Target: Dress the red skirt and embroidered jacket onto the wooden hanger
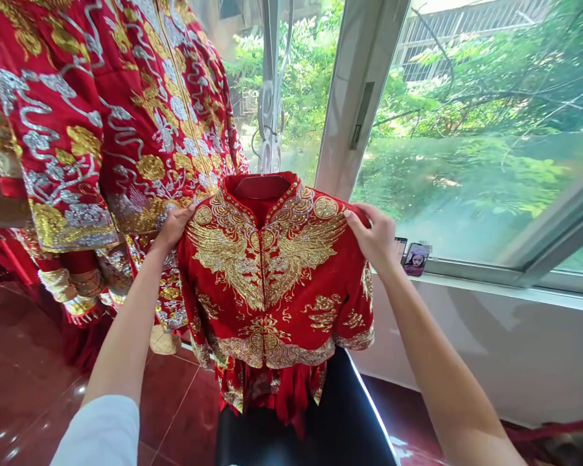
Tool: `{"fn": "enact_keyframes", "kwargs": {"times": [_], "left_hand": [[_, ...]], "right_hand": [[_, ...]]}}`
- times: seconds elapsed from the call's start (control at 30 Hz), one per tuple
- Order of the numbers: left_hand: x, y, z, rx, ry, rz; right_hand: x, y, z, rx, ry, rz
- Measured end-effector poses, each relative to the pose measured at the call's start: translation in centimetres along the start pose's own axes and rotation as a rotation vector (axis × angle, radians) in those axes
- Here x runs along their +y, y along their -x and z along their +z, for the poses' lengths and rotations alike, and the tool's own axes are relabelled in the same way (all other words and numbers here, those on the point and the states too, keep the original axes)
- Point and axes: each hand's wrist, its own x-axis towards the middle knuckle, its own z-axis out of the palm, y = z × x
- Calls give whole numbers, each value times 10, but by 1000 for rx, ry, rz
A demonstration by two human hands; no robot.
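A red jacket (301, 278) with gold embroidery and a stand-up collar hangs upright in front of me on a hanger (261, 162), its hook showing above the neck. My left hand (175, 228) grips the jacket's shoulder on the left side, fingers mostly behind the cloth. On the opposite shoulder, my right hand (373, 234) pinches the fabric with the thumb in front. Below the jacket's hem, a red and gold skirt-like cloth (291, 391) hangs down over a black surface (267, 440).
Larger red garments (126, 110) with gold and silver embroidery hang close on the left. Windows (466, 181) stand behind, and two phones, one a dark phone (416, 259), lean on the sill (495, 290). Dark red tiles (29, 375) cover the floor.
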Motion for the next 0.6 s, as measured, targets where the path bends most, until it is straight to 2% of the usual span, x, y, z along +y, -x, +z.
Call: {"fn": "enact_keyframes", "kwargs": {"times": [0.07,0.1,0.13,0.2,0.3,0.37,0.47,0.6], "left_hand": [[11,14,5,227,-120,94],[19,24,10,347,-188,155],[26,36,17,452,-253,223],[40,64,34,615,-402,382],[50,101,62,598,-523,523],[47,116,73,545,-572,537],[34,123,75,466,-597,522],[20,120,67,435,-589,543]], "right_hand": [[-28,20,8,265,175,-45],[-43,32,16,341,197,-64],[-58,45,27,350,173,-85],[-85,70,53,231,126,-186],[-106,90,90,32,262,-331],[-108,86,102,-118,411,-346],[-103,60,98,-365,599,-367],[-105,30,79,-603,734,-617]]}}
